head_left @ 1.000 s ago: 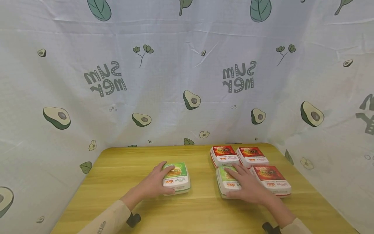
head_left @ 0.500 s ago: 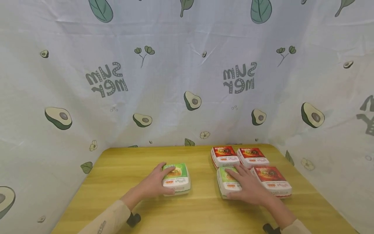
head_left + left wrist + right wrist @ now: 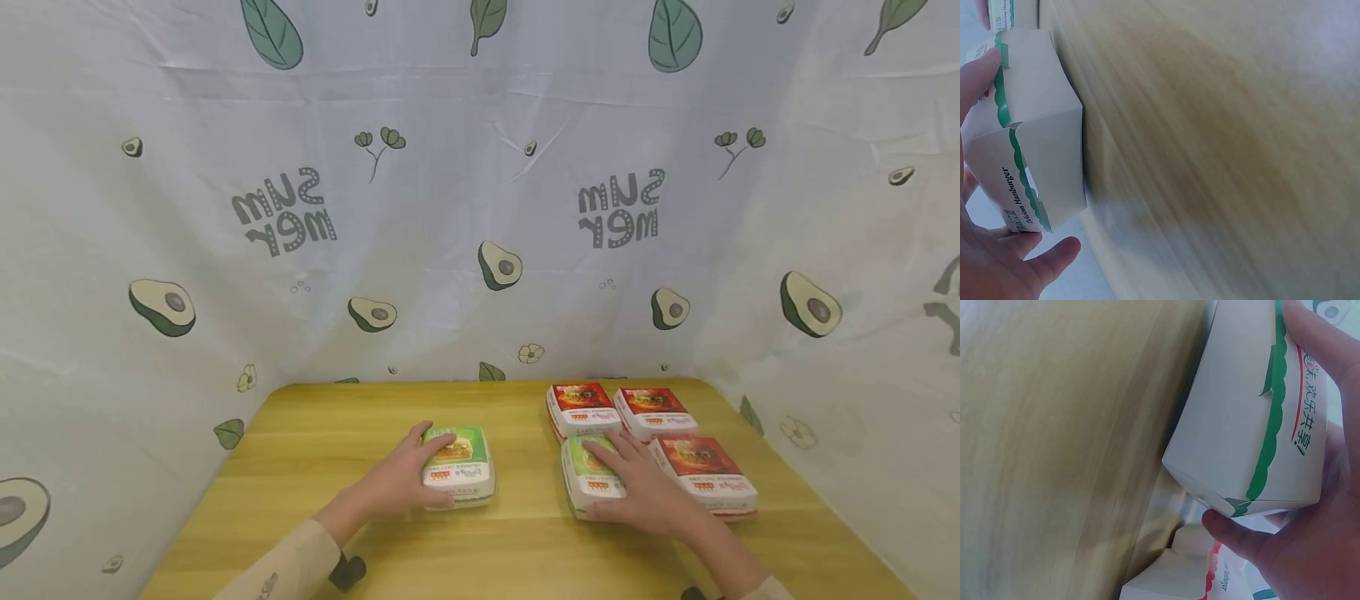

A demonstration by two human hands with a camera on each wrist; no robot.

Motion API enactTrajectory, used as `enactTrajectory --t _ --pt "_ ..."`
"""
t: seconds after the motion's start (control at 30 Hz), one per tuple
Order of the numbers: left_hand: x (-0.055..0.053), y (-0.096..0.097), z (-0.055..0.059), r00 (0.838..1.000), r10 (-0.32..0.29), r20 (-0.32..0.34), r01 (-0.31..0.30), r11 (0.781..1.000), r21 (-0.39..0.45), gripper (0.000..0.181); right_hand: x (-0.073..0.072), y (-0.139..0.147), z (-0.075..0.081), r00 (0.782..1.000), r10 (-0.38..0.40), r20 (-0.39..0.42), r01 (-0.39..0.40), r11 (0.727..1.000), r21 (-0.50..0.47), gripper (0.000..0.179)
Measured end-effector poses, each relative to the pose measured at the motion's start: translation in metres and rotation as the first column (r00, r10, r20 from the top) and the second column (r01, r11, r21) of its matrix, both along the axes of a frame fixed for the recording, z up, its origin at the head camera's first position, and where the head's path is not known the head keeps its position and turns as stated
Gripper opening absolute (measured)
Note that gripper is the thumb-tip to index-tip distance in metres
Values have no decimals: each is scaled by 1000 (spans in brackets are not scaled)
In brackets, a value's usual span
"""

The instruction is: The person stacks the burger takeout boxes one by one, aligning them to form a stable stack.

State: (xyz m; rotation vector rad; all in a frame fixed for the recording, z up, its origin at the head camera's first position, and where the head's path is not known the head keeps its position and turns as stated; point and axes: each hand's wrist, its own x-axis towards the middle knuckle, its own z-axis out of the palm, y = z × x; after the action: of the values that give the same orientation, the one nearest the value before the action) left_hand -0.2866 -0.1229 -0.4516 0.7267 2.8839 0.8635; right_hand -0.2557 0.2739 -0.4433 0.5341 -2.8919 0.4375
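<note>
Two white hamburger boxes with green tops are on the wooden table, one under each hand. My left hand (image 3: 393,479) grips the left green box (image 3: 461,479) from its left side, its fingers reaching over the top and near side. In the left wrist view, green scalloped trim and "Delicious Hamburger" lettering show on that box (image 3: 1050,162). My right hand (image 3: 648,492) holds the right green box (image 3: 585,475) from its right side, covering part of the top. The right wrist view shows this box's plain white wall (image 3: 1222,412) beside the tabletop.
Three red-topped hamburger boxes stand at the right: one at the back (image 3: 581,408), another beside it (image 3: 656,412), and a third (image 3: 708,475) nearer, by my right hand. The wooden table (image 3: 315,458) ends at an avocado-print cloth (image 3: 420,250) hanging behind and at both sides.
The head view has shifted, so everything sits slightly lower and further right in it. Both hands stay on their green boxes, and no box has visibly moved on the table.
</note>
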Motion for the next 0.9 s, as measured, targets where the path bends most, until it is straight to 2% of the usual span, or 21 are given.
enactTrajectory --t 0.2,0.37,0.57,0.9 --pt "1 1 -3 1000 -2 -1 2 1000 -8 92 2 0 -3 1000 -2 22 2 1000 -11 91" --pt "3 2 1 999 30 14 -30 1000 -1 96 -1 0 -2 1000 7 14 -7 1000 -6 90" --pt "1 2 1 998 66 5 -66 998 9 108 -3 -2 4 1000 12 5 -12 1000 6 88" --pt "-1 1 -1 998 59 -7 -59 998 14 109 -3 -7 10 1000 24 -6 -24 1000 7 89"
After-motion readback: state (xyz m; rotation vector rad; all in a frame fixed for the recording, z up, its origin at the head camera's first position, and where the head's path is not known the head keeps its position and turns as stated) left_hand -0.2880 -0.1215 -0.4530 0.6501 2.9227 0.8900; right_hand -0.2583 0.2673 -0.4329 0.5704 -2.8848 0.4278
